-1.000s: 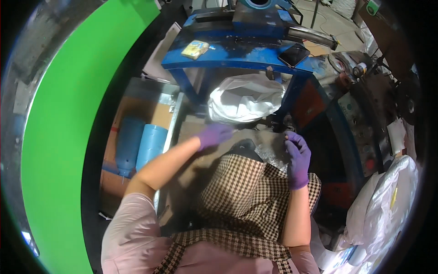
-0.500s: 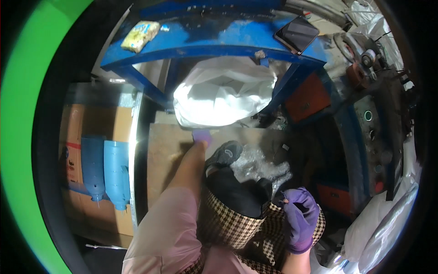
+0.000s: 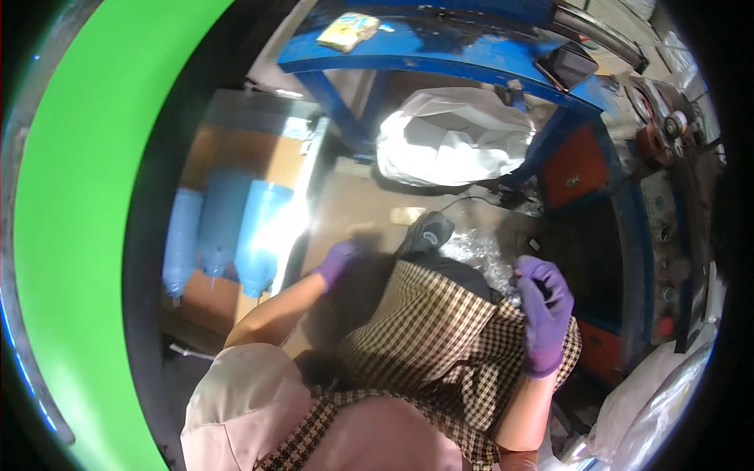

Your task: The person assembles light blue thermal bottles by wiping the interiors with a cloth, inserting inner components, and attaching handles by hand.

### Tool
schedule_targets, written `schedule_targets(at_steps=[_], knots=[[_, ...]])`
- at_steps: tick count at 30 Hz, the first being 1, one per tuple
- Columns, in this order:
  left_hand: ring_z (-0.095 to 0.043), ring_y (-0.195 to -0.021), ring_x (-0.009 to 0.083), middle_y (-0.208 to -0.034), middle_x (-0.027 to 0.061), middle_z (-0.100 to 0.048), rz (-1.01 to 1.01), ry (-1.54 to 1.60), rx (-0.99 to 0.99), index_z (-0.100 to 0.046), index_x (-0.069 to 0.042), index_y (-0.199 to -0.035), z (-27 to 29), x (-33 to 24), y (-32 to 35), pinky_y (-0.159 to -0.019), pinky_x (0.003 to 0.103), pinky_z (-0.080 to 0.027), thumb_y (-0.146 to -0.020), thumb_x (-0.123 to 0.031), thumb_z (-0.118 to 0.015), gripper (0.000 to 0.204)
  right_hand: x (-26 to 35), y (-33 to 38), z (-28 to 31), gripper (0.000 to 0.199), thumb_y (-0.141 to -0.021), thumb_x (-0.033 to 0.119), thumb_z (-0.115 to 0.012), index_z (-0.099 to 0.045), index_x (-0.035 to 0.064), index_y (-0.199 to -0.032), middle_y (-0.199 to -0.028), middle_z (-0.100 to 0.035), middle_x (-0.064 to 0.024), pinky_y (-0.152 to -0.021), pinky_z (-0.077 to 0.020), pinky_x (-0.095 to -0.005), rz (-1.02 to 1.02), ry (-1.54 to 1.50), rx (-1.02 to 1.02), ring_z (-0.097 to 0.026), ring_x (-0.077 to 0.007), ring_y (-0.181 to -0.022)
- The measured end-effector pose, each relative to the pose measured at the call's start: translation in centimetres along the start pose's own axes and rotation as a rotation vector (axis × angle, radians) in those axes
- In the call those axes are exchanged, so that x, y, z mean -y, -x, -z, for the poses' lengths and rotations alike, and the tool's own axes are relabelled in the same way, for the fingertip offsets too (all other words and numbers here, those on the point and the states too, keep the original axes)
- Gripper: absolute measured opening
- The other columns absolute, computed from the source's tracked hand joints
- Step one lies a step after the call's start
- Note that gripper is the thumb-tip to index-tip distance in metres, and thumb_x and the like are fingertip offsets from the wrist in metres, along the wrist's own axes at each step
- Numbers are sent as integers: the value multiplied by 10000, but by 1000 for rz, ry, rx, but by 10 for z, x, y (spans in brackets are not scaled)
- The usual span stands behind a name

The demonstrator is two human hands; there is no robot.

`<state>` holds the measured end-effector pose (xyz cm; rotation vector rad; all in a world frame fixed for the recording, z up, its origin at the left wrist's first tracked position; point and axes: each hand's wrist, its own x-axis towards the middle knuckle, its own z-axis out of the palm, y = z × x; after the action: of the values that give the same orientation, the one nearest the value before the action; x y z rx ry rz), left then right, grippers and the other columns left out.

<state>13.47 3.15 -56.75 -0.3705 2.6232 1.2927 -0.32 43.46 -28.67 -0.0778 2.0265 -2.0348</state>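
My left hand (image 3: 338,264), in a purple glove, hangs low over the brown floor sheet, near the box of blue parts. Motion smears its fingers, so whether they hold anything does not show. Close to my lap, my right hand (image 3: 543,310), gloved in purple too, is closed with bent fingers. A small dark bit shows at its fingertips, too small to name. Blue bottle-shaped plastic pieces (image 3: 263,235) lie side by side in a cardboard box (image 3: 208,314) on the left. A checked apron (image 3: 416,326) covers my lap.
Ahead stands a blue workbench (image 3: 440,59) bearing a yellowish packet (image 3: 348,31) and a phone (image 3: 567,66). An open white sack (image 3: 455,169) sits beneath it. Clear plastic wrap (image 3: 479,255) lies by my shoe (image 3: 428,233). A machine panel with buttons (image 3: 664,235) rises at right.
My left hand has drawn back from near the sack toward me and the box. My right hand stays closed near my lap. The view has swung left, bringing another blue piece into sight.
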Motion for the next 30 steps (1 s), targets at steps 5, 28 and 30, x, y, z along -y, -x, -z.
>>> schedule_targets(at_steps=[5,28,30], knots=[[-465,-552,85,-690,-19,-542,600,796,-650,-620,-117,-878,85,-26,132,-484,239,-382,-978,-252,-597,169,-7,6,12,157,-927,-18,-574,-674,-36,-1047,-1011,-652,-25,-785,-437,-209,32,-51,-43,-545,-66,-855],[-584,-1151,320,-1320,158,-549,-603,-355,-852,-672,-51,-1024,220,-191,159,-955,433,-495,-779,-53,-787,271,14,45,-32,230,-890,38,-669,-688,-14,-1112,-1029,-680,-46,-819,-495,-233,545,270,6,-608,-99,-889],[-551,-1193,411,-1299,193,-583,-838,-481,-367,-666,-65,-927,236,-281,154,-1003,477,-458,-705,-62,-779,249,47,71,-62,318,-881,72,-701,-668,-11,-1185,-1024,-681,-61,-810,-495,-229,388,155,127,-609,-97,-883]])
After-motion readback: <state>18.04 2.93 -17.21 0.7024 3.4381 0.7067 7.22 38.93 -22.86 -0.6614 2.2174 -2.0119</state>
